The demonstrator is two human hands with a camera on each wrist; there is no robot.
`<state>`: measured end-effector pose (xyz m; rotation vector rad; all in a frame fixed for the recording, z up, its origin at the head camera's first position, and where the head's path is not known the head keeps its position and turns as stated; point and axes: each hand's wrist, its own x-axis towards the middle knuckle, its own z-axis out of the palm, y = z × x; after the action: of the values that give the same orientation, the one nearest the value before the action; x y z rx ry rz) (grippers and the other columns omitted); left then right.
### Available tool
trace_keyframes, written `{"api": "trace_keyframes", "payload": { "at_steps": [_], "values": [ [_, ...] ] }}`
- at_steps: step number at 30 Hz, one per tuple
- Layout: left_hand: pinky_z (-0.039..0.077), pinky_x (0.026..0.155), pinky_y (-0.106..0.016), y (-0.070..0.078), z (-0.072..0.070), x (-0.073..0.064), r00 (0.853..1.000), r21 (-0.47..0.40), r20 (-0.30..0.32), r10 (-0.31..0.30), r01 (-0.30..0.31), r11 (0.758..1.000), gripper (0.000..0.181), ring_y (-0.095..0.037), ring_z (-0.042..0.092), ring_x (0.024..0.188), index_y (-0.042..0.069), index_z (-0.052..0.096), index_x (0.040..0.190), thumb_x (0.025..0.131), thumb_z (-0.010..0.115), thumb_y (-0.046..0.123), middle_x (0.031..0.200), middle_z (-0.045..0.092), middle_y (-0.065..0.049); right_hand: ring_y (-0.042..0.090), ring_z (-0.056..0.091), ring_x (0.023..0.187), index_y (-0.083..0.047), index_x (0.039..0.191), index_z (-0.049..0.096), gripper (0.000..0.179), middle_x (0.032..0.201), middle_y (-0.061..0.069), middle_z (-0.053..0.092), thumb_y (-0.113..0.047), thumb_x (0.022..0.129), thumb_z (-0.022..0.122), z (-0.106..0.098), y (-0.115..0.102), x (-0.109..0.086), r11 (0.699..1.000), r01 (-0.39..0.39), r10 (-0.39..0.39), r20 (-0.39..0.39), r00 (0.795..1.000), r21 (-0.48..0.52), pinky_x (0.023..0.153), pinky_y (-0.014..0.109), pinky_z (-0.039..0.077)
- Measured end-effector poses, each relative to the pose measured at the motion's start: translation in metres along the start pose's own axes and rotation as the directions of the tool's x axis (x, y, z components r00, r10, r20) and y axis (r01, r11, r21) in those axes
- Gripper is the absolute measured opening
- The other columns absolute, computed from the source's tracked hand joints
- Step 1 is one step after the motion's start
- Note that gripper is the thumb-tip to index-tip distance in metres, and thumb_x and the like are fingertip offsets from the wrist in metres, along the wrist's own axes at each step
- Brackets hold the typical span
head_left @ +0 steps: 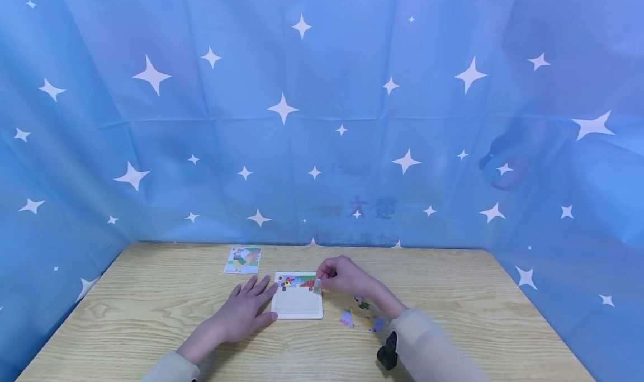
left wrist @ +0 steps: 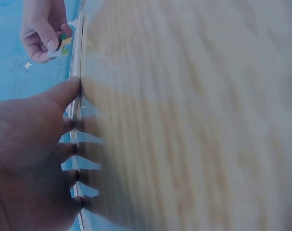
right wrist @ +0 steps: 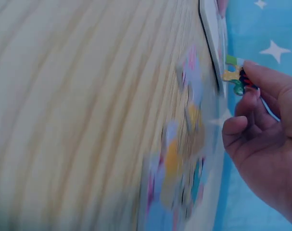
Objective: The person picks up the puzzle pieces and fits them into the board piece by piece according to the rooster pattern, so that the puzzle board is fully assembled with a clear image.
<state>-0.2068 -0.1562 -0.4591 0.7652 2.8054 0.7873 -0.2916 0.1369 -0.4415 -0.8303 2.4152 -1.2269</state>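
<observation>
A white puzzle tray (head_left: 297, 306) lies on the table, its top strip filled with colourful jigsaw pieces (head_left: 297, 282) and its lower part bare. My right hand (head_left: 344, 276) pinches a jigsaw piece (right wrist: 234, 75) between thumb and fingertips at the tray's upper right corner. Green, yellow and dark patches show on that piece in the right wrist view. My left hand (head_left: 245, 310) rests with fingers spread at the tray's left side, its fingertips and thumb near or on the edge. In the left wrist view the left palm hides part of the scene.
Several loose jigsaw pieces (head_left: 363, 317) lie on the wooden table (head_left: 312, 351) right of the tray, below the right forearm. A square picture card (head_left: 242, 260) lies behind the left hand. A blue star-patterned curtain (head_left: 322, 147) surrounds the table's back and sides.
</observation>
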Motion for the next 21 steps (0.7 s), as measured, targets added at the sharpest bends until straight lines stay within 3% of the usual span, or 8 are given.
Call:
{"api": "trace_keyframes", "payload": {
  "at_steps": [11,21],
  "values": [
    [0.019,0.108,-0.078,-0.004,0.004,0.001,1.000,0.010,-0.022,0.004,-0.004,1.000,0.066,-0.055,0.019,0.148,-0.001,0.045,0.153,0.104,0.059,0.041,0.160,0.032,-0.029,0.006,0.054,0.071,0.001,0.098,0.070,0.006,0.081,-0.004,0.062,-0.003,0.095,0.072,0.026,-0.014,0.023,0.997,0.080,-0.080,0.027,0.996,0.014,0.066,0.021,0.046],
    [0.020,0.108,-0.078,-0.001,0.003,0.000,0.999,0.021,-0.040,0.004,-0.003,1.000,0.067,-0.056,0.021,0.147,-0.001,0.047,0.152,0.103,0.060,0.043,0.159,0.034,-0.029,0.007,0.056,0.074,0.000,0.095,0.072,0.006,0.081,-0.004,0.065,-0.002,0.092,0.076,0.045,-0.028,0.035,0.999,0.045,-0.044,0.060,0.997,-0.012,0.069,0.022,0.047]
  ]
}}
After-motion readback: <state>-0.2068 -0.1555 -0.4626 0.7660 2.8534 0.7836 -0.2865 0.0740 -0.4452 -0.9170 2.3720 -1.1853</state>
